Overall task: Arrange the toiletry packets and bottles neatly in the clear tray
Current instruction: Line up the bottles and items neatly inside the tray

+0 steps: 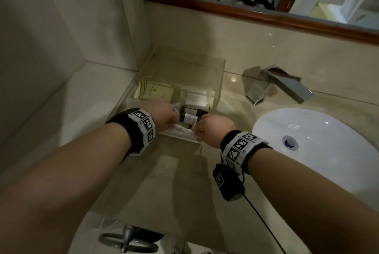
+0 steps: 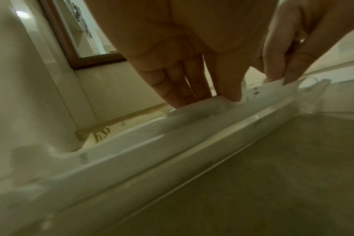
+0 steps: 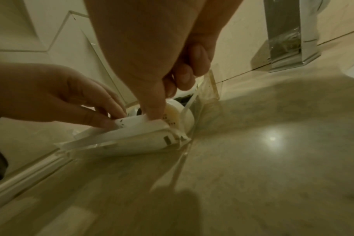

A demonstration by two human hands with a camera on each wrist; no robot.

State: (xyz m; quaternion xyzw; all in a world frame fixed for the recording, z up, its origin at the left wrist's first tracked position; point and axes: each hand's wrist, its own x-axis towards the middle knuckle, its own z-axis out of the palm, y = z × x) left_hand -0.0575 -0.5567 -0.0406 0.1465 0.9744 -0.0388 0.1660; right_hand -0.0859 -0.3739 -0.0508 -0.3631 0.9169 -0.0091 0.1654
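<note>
white packet point(image 1: 181, 132), yellow striped packet point(image 1: 152, 92), dark bottles point(image 1: 189, 116), white basin point(image 1: 311, 130).

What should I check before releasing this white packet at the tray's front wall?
1. Both hands hold the white packet: ok; left hand and right hand pinch it.
2. Packet inside the clear tray: ok, along the front wall.
3. Packet flat: not ok, its upper edge curls up.
4. Dark bottle clear of it: cannot tell.
5. Tan packet flat: ok.

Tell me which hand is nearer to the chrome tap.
Right. The right hand pinches the white packet at the clear tray's end nearest the chrome tap; the left hand holds the packet's farther end.
</note>
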